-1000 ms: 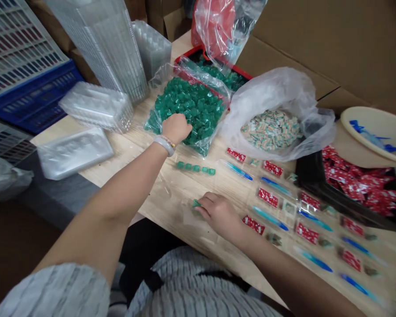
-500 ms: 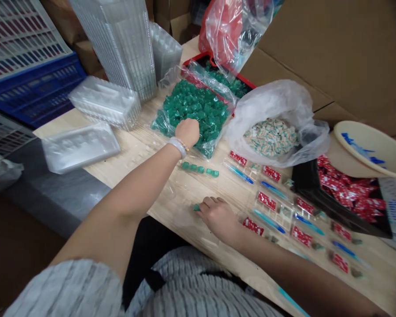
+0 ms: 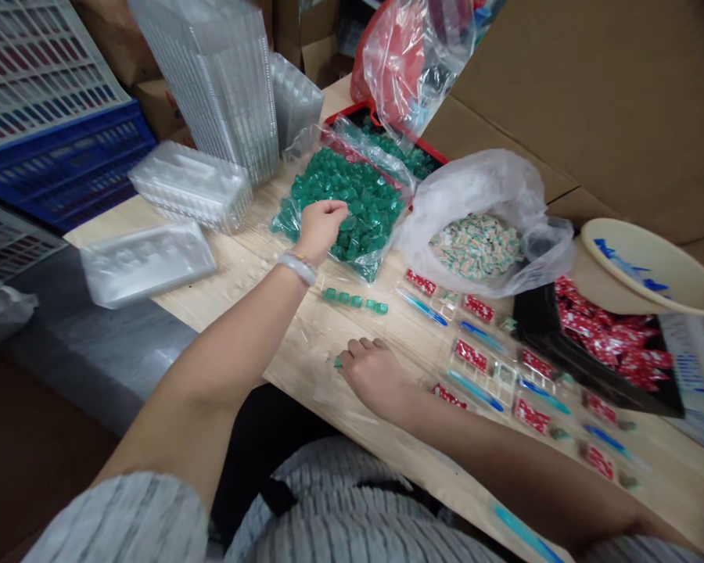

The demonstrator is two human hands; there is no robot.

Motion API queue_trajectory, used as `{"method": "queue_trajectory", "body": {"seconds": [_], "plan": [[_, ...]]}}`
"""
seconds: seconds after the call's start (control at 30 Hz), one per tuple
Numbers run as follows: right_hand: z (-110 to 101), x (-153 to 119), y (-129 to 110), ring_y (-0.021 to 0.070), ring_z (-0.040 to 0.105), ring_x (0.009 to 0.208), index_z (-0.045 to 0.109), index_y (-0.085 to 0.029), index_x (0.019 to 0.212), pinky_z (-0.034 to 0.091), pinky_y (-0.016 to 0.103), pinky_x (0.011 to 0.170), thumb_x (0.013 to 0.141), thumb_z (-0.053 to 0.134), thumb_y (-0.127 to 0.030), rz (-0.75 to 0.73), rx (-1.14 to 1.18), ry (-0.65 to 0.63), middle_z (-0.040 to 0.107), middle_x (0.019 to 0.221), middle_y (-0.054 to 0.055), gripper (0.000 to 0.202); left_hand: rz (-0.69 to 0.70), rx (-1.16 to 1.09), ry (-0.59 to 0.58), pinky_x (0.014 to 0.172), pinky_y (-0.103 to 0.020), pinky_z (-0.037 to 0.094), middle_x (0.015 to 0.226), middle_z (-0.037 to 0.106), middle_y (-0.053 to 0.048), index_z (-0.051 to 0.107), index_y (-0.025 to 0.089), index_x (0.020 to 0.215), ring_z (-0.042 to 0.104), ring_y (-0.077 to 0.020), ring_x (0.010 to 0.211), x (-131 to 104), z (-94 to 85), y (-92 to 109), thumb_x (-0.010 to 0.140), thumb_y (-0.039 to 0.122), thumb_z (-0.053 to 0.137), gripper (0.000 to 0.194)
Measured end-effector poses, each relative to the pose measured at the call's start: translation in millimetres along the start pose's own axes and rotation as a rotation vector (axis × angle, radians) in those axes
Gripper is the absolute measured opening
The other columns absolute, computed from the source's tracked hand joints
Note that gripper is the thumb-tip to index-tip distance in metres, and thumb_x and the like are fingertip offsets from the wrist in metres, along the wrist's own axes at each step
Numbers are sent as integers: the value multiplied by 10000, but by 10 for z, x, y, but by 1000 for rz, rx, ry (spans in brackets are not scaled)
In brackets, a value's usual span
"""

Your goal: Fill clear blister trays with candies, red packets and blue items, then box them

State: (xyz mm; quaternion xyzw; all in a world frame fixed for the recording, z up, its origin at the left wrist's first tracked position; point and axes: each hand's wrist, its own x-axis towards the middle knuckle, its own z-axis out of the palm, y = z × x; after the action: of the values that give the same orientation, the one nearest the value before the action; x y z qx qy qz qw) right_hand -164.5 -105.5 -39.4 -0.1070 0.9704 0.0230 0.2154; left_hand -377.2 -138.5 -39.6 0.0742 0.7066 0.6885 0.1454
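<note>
My left hand is over the front of a pile of green translucent cubes, which lies on a clear plastic bag. Its thumb and fingers are pinched together; whatever is between them is hidden. Closer to my body, my right hand rests low over the wooden table with curled fingers. At its fingertips a small green cube shows, partly covered by the hand. Between the two hands sits a short row of green cubes.
Clear plastic trays are stacked at the left, with a single tray in front. On the right are filled trays with red packets and blue pens, a white bag of small pieces, a black bin and a cream bowl.
My left hand has lifted and turned slightly, its pinched fingers now pointing right above the pile. My right hand has shifted a little left with the green cube at its fingertips.
</note>
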Motion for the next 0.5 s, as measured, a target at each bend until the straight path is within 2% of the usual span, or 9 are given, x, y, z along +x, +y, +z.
{"method": "queue_trajectory", "body": {"seconds": [0.07, 0.13, 0.2, 0.23, 0.3, 0.37, 0.5], "plan": [[-23, 38, -30, 199, 531, 806, 581, -138, 836, 366, 313, 662, 820, 443, -187, 4, -8, -3, 584, 857, 99, 148, -272, -422, -81, 579, -171, 427, 775, 608, -15, 612, 130, 852, 543, -76, 660, -296, -172, 72, 746, 143, 521, 141], [-43, 65, -27, 192, 532, 806, 581, -133, 846, 370, 305, 669, 820, 436, -186, 2, -4, -10, 582, 863, 102, 156, -559, -731, -200, 520, -135, 414, 722, 585, -3, 605, 133, 813, 532, -52, 615, -712, -396, 55, 752, 125, 524, 101], [-66, 81, -12, 188, 536, 806, 581, -133, 860, 375, 300, 679, 823, 433, -199, -14, 1, -19, 583, 868, 100, 166, -807, -866, -237, 509, -137, 428, 710, 577, -17, 601, 128, 822, 542, -62, 620, -1174, -605, -47, 775, 126, 496, 115], [-80, 88, -9, 189, 537, 807, 581, -135, 866, 377, 300, 682, 823, 432, -200, -22, 0, -24, 584, 869, 99, 168, -878, -873, -210, 505, -146, 435, 697, 570, -23, 601, 123, 820, 540, -68, 610, -1396, -683, -117, 782, 133, 484, 123], [-115, 105, -29, 197, 540, 815, 586, -139, 869, 383, 308, 686, 820, 430, -187, -35, -11, -32, 586, 873, 101, 171, -913, -836, -149, 513, -166, 448, 711, 566, -33, 603, 116, 825, 534, -77, 607, -1776, -768, -266, 779, 145, 484, 130], [-154, 133, -84, 214, 544, 823, 595, -133, 867, 391, 321, 679, 811, 424, -153, -32, -29, -54, 590, 879, 114, 181, -865, -799, -115, 513, -179, 441, 730, 563, -32, 607, 121, 821, 520, -82, 611, -2041, -763, -389, 749, 142, 500, 131], [-161, 205, -198, 234, 554, 814, 608, -91, 883, 404, 319, 638, 791, 402, -76, 44, -48, -129, 591, 888, 152, 226, -709, -747, -122, 557, -197, 406, 763, 566, -18, 609, 145, 796, 499, -103, 685, -2247, -648, -499, 591, 42, 461, 273]]}}
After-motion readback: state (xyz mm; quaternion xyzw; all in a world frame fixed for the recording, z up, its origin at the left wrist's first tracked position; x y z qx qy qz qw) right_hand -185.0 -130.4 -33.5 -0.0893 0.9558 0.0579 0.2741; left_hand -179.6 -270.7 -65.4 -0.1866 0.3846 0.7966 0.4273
